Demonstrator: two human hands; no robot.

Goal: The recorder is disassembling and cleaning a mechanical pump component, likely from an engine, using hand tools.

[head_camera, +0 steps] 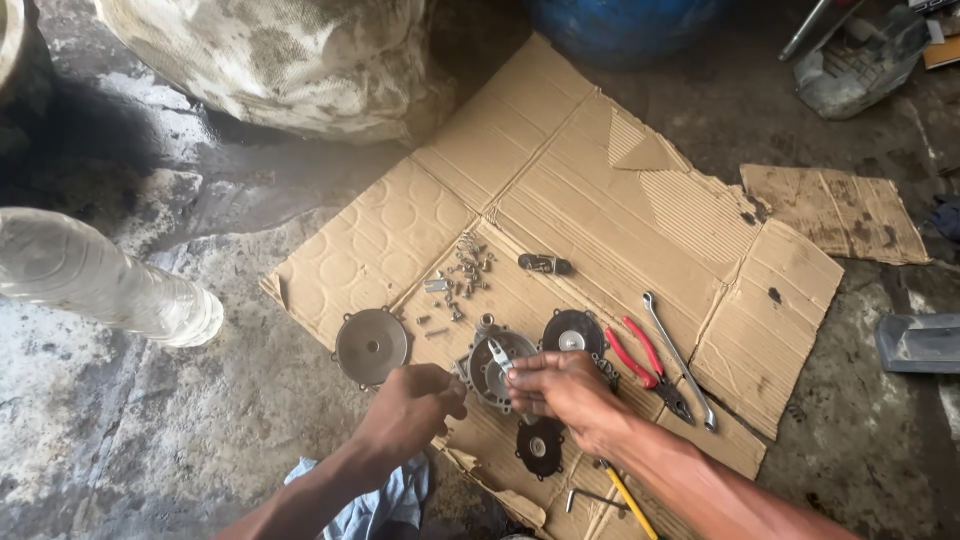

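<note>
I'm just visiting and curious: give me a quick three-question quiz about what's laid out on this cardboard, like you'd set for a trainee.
1. True or false: the red-handled pliers lie right beside the spanner on the cardboard sheet.
2. Which hand holds the small metal piece over the round metal housing? A) left hand B) right hand
3. Fill in: the pile of small screws and a spring lies farther from the person than the ____ metal cover.

Key: 1. True. 2. B. 3. Round.
</note>
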